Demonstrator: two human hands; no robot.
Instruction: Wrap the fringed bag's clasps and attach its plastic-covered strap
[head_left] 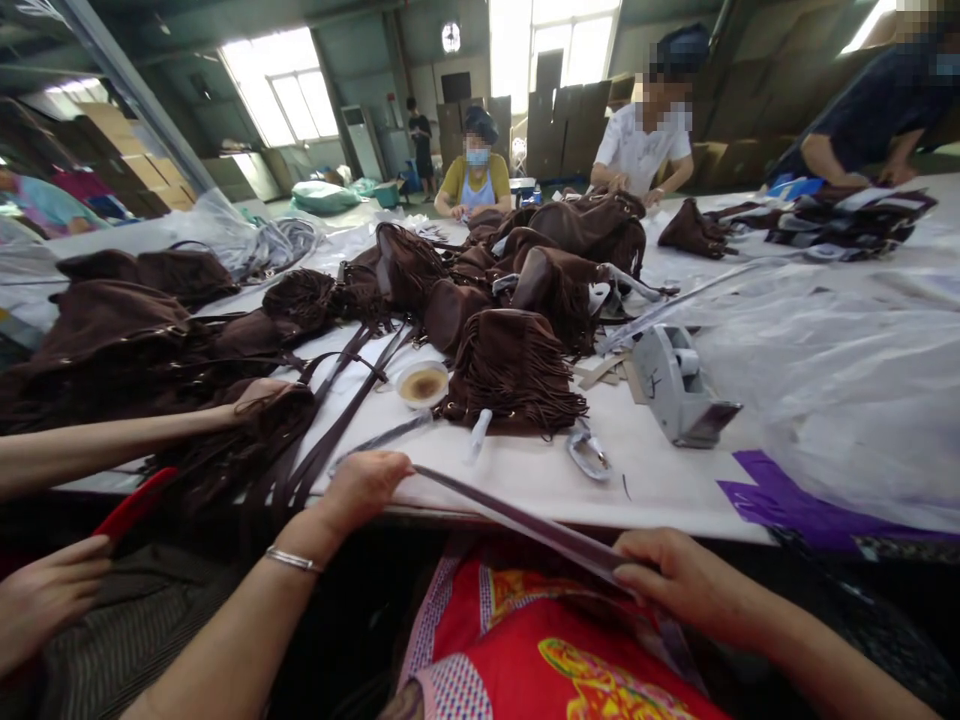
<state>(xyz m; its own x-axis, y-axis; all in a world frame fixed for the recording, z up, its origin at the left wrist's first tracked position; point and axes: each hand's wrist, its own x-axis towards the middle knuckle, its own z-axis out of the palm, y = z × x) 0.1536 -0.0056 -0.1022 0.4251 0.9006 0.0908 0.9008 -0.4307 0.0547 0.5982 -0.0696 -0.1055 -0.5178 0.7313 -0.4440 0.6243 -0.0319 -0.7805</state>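
A dark brown strap runs taut between my two hands, just over the near table edge. My left hand, with a silver bracelet at the wrist, pinches its upper left end. Lower down, my right hand is closed round the strap above a red apron, and the rest hangs below that hand. In front of me lies a brown fringed bag. Beside it are a small bowl of brownish stuff and a plastic-wrapped metal clasp.
Several brown bags are heaped along the white table. A grey tape dispenser stands to the right, near clear plastic sheeting and purple tape. At left, a co-worker's hands hold a bag and a red tool. Other people work across the table.
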